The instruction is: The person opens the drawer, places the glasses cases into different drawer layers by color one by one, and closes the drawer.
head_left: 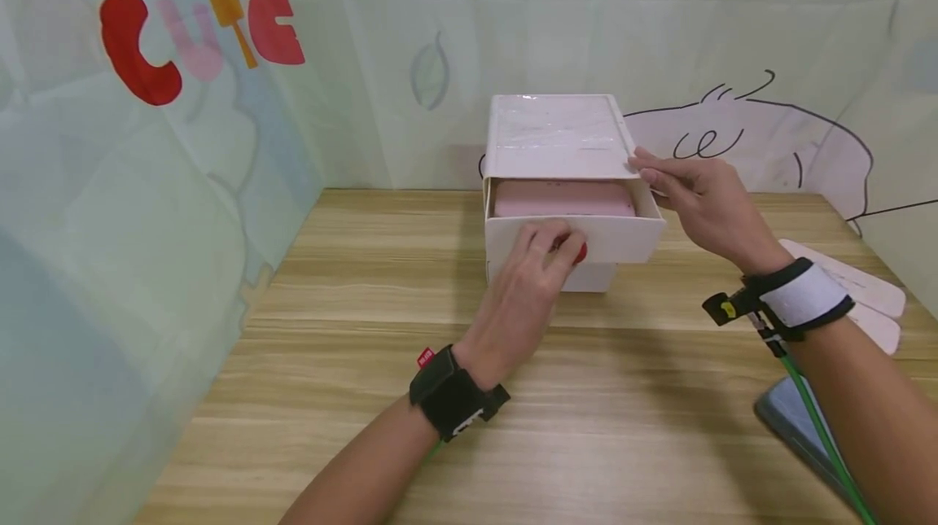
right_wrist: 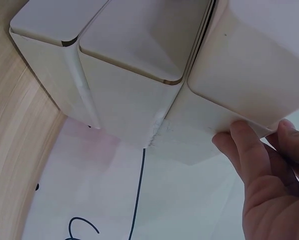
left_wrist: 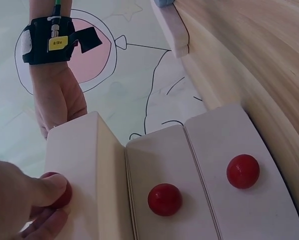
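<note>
A small white drawer cabinet (head_left: 553,138) stands on the wooden table, its top drawer (head_left: 623,242) pulled partway out. Inside that drawer lies a pink, round-edged item (head_left: 564,199), its lower part hidden by the drawer front. My left hand (head_left: 523,289) pinches the red round knob (left_wrist: 59,191) of the top drawer between thumb and fingers. At the cabinet's upper right edge, my right hand (head_left: 707,199) holds the case, fingertips on its side wall and thumb close to the front edge. Two lower drawers, each with a red knob (left_wrist: 165,199), are closed in the left wrist view.
To the right, partly behind my right forearm, lie white rounded flat pieces (head_left: 853,277). A blue-grey flat object (head_left: 795,423) is nearer the front right. A printed cloth backdrop (head_left: 396,61) rises behind the table (head_left: 352,330) and along its left side.
</note>
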